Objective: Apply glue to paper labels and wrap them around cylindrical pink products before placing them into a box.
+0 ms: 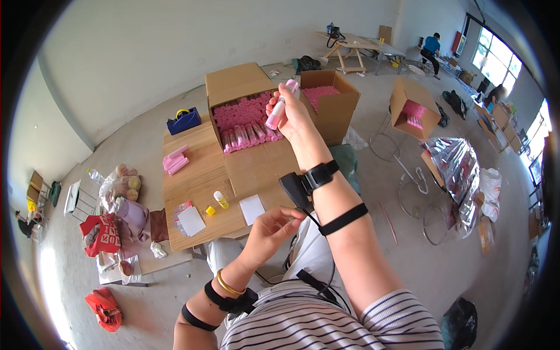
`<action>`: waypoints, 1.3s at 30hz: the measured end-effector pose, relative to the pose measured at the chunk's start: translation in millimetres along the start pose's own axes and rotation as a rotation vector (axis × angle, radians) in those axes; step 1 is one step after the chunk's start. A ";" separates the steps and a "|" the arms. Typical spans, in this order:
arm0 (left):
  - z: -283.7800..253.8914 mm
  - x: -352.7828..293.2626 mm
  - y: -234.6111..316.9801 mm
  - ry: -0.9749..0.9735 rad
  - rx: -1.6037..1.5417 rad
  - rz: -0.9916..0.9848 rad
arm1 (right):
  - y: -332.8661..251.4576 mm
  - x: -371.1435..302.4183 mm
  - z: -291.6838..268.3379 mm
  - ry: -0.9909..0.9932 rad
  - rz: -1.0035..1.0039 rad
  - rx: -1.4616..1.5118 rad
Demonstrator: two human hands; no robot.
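My right hand [286, 114] is raised in front of the open carton and wrapped round a slim pink-and-clear tube [276, 114], held tilted. Beneath my right wrist, the fingers of my left hand [268, 233] are pinched together beside a black cable [312, 218] that hangs from the wrist strap; whether they grip it I cannot tell. Many pink tubes [248, 137] fill the carton [242, 81] on the wooden table. Several loose pink pieces [175, 160] lie to its left. Nearer me are a glue stick [221, 200], its yellow cap [210, 210] and white paper sheets [252, 209].
A blue tape dispenser [184, 122] stands at the table's far left corner. Another carton of pink goods [338, 111] adjoins the table, and a tilted one [413, 108] stands further right. Bags [119, 189] crowd a low table at left. Metal rings [434, 224] stand on the right.
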State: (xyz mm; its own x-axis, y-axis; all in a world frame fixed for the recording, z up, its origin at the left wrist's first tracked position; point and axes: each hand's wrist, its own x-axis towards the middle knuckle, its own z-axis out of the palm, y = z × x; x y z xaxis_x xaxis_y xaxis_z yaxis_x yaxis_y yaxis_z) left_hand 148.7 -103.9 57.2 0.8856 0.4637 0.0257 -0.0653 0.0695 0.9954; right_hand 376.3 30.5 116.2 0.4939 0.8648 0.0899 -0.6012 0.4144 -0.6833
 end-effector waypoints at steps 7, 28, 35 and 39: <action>-5.8 -5.7 -5.1 0.041 0.422 0.079 | -4.5 -47.3 27.2 -0.245 0.083 0.074; -56.8 -56.8 -8.2 0.208 -0.283 0.161 | 48.7 -194.1 18.7 -0.594 0.211 -0.482; -55.1 -64.1 -9.1 0.216 -0.248 0.165 | 53.1 -198.6 23.7 -0.571 0.199 -0.455; -50.8 -66.9 0.2 0.229 -0.150 0.178 | 51.6 -191.7 28.2 -0.571 0.161 -0.522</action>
State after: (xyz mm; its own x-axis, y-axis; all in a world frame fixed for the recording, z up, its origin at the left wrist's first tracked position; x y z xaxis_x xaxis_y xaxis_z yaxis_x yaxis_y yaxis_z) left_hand 66.1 -90.1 51.0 0.7288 0.6658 0.1601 -0.2919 0.0905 0.9522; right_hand 232.8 -105.8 84.2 -0.0579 0.9731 0.2228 -0.1952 0.2078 -0.9585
